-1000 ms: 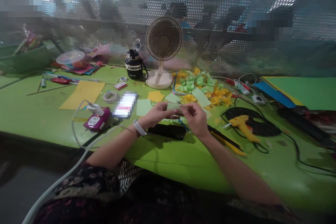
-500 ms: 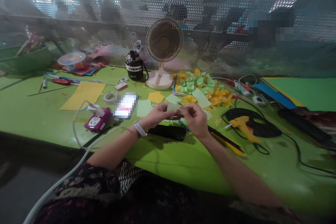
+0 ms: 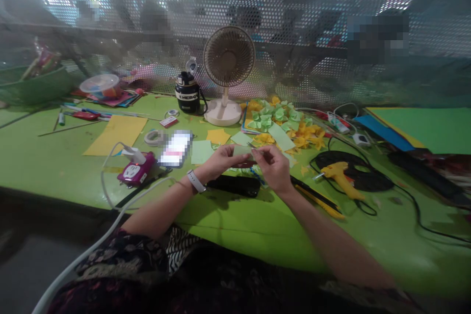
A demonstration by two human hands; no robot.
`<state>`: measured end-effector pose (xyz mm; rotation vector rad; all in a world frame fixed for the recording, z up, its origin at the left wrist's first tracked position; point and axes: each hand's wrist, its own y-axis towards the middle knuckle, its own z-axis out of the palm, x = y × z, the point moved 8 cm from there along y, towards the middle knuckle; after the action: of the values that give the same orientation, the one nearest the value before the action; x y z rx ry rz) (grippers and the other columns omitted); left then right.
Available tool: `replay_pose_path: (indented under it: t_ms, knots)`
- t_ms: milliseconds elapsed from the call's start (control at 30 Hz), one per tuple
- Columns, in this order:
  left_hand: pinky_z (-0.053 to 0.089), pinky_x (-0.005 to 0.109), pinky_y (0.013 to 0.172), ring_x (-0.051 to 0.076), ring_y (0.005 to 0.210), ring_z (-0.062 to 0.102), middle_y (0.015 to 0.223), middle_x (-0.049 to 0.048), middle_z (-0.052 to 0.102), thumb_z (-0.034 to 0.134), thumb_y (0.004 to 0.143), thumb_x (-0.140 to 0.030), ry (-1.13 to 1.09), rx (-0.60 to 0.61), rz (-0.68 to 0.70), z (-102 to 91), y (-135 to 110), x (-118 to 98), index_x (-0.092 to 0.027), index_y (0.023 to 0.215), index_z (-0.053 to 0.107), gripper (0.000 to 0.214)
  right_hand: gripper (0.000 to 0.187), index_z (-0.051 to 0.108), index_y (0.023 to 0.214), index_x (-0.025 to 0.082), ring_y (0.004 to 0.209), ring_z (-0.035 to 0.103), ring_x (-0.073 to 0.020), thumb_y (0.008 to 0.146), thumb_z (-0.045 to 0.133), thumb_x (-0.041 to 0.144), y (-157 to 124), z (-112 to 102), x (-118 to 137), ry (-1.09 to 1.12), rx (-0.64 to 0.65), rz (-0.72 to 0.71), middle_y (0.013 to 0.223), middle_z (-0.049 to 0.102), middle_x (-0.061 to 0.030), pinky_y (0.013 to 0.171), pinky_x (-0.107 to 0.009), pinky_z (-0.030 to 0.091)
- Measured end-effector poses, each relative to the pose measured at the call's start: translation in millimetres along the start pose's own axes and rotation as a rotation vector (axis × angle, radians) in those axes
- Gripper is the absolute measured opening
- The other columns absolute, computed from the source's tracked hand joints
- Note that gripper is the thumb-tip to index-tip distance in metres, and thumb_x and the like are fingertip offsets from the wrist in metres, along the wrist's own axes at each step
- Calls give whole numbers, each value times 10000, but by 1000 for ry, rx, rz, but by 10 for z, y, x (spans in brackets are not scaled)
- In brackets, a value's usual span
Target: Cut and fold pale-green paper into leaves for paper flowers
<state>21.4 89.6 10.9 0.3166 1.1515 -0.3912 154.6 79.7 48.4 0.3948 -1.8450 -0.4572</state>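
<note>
My left hand and my right hand meet above the green table, both pinching a small pale green paper piece. A watch band sits on my left wrist. Just under my hands lies a black oblong case, and more pale green paper slips lie beside them. A heap of folded green and yellow paper flowers sits behind my hands.
A yellow glue gun with black cord lies to the right. A small desk fan, a black jug, a phone, a purple power adapter, tape rolls and yellow paper stand left. Coloured sheets lie far right. A perforated screen backs the table.
Both hands stay pinched on the paper piece with only small finger shifts. The view has drifted slightly.
</note>
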Motion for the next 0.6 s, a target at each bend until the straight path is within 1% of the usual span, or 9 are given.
replay_pose_path:
  t_ms: [167,333,467,600]
  knots:
    - [534,384,958,172,847,716,939,108,747,850,665,-392,3,-9,-3,-2,0,2,-93,982,728,453,252,611,807,209,552,563,-131,860,647,452,0,9,-19,1,14,-5,661,638,14,510,-258,468]
    - [530,398,970,165,833,716,913,98,750,857,651,-396,-16,-3,-2,10,-2,-4,-89,966,729,458,267,607,796,207,561,569,-133,852,650,464,4,-7,0,-28,-5,-8,662,638,10,532,-262,474]
    - [533,399,970,156,805,716,868,89,749,863,637,-403,-23,-14,-5,15,-2,-3,-84,930,727,454,257,604,793,203,541,551,-123,856,651,448,-3,-8,3,-38,-9,-19,642,622,20,529,-256,462]
    - [546,388,946,152,789,715,856,89,747,863,637,-402,-27,-35,4,6,2,-3,-87,899,725,432,247,606,796,204,546,560,-124,856,653,439,-6,0,2,-31,-3,-26,662,638,15,530,-258,467]
